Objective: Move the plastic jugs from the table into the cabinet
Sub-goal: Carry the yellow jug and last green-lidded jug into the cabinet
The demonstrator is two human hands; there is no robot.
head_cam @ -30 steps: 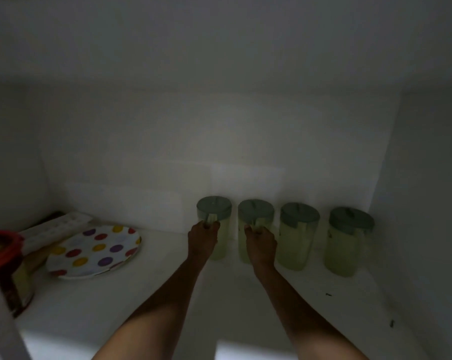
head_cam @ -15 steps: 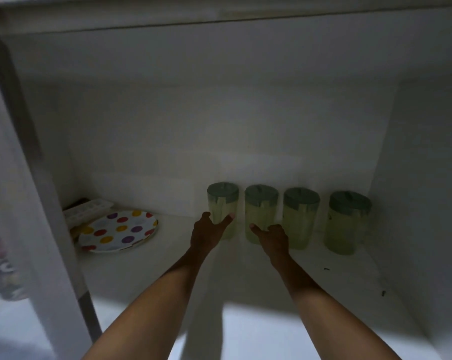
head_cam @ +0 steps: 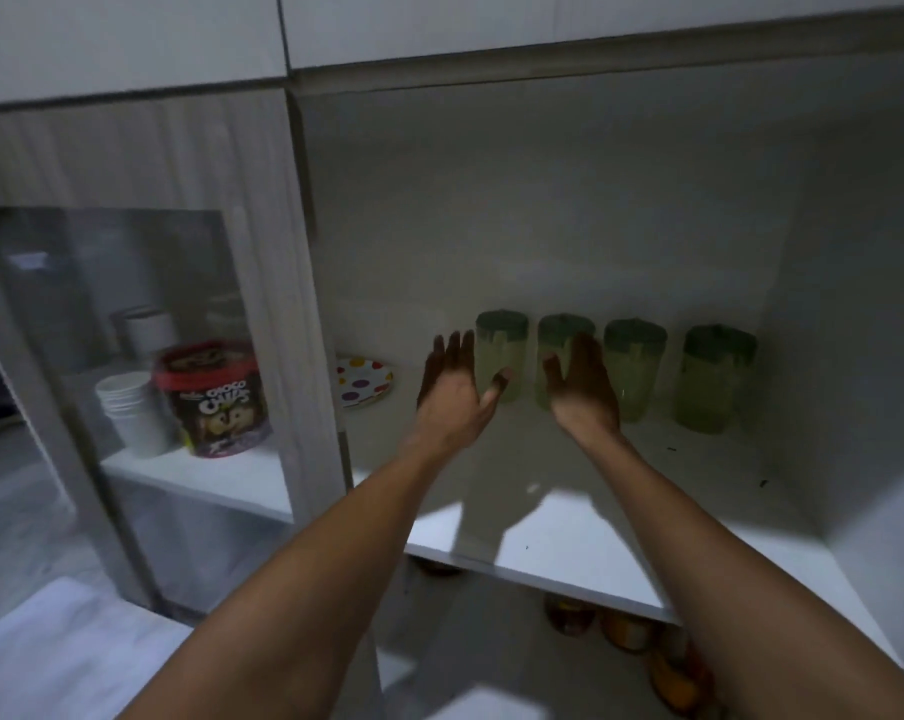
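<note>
Several pale green plastic jugs with dark green lids stand upright in a row at the back of the white cabinet shelf [head_cam: 569, 543]. The leftmost jug [head_cam: 502, 350] and the jug beside it [head_cam: 558, 337] are partly hidden by my hands. Further right stand a third jug [head_cam: 635, 368] and the rightmost jug [head_cam: 715, 384]. My left hand [head_cam: 452, 394] is open, fingers spread, just in front of the leftmost jug. My right hand [head_cam: 585, 389] is open too, in front of the second jug. Neither hand holds anything.
A polka-dot plate [head_cam: 364, 381] lies at the shelf's left. A wooden post [head_cam: 294, 304] divides it from a glass-fronted compartment with a Choco Chips tub [head_cam: 213, 397] and stacked white cups [head_cam: 130, 407]. Jars [head_cam: 621, 628] sit on the shelf below.
Both hands have let go of the two left jugs, opened and drawn back toward me. My view has pulled back out of the cabinet and now shows the left compartment.
</note>
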